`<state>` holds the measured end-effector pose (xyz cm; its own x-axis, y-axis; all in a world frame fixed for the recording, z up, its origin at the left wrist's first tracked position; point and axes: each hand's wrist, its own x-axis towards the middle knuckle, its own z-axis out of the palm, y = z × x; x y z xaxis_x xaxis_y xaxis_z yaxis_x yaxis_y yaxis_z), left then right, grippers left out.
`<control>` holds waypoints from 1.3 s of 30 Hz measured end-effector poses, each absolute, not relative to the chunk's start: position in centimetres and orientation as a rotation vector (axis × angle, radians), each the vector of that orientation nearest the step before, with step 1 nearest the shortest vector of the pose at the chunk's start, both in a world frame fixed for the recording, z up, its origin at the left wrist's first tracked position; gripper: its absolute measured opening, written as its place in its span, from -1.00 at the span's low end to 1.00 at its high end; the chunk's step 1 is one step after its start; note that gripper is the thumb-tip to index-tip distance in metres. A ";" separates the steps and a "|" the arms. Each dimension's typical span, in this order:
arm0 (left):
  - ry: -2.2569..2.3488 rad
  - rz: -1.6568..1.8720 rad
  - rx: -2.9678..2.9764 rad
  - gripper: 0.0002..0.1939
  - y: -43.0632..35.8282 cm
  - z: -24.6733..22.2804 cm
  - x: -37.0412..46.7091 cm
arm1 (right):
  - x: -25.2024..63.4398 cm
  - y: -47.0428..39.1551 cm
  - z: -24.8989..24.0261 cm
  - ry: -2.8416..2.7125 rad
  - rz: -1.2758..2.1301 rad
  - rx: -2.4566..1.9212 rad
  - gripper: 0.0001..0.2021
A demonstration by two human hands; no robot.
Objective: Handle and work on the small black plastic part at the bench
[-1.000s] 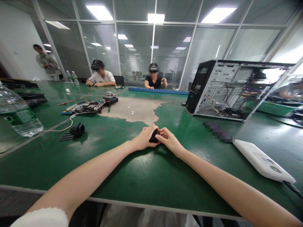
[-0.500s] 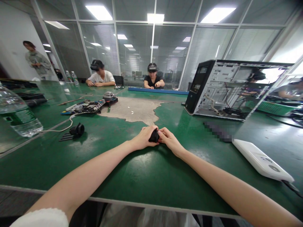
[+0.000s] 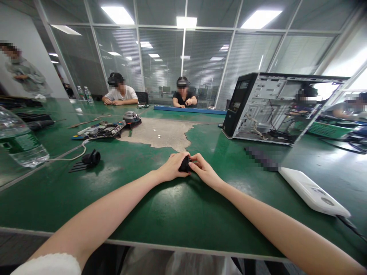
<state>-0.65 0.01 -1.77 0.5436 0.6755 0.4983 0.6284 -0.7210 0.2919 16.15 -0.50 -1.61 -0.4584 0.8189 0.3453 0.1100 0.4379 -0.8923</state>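
Observation:
A small black part point(image 3: 184, 164) sits between my two hands, above the green table; its exact kind cannot be made out. My left hand point(image 3: 173, 166) is closed around it from the left, thumb below and fingers over the top. From the right, my right hand point(image 3: 200, 165) pinches at its right side with thumb and fingertips. Much of the part is hidden by my fingers. To the left on the table lies another black plastic piece point(image 3: 91, 157) with a round collar and several prongs.
An opened computer case point(image 3: 258, 107) stands at the right. Nearer lies a white power bank point(image 3: 312, 191) with a black cable. At left are a water bottle point(image 3: 24, 143) and a circuit board point(image 3: 100, 130) with a pale cable. Co-workers sit across the green table point(image 3: 160, 217).
My right fingers have shifted slightly on the black part. The whole view has moved a little, and the standing person at left appears farther left.

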 end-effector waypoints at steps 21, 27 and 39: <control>1.154 0.924 2.669 -0.37 0.1 -1.8 -0.6 | 16.1 -0.3 -1.8 -1.894 1.052 -0.739 -0.80; 1.143 0.930 2.671 -0.34 0.0 -1.8 -0.6 | 15.8 0.5 -2.2 -1.814 1.024 -0.823 -0.82; 1.137 0.935 2.672 -0.38 -0.1 -1.7 -0.6 | 16.1 0.0 -1.8 -1.840 1.116 -0.762 -0.78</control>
<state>-0.64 -0.08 -1.66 0.5353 0.6792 0.5021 0.6235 -0.7188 0.3076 16.09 -0.03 -1.85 -0.4689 0.8150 0.3404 0.0746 0.4206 -0.9042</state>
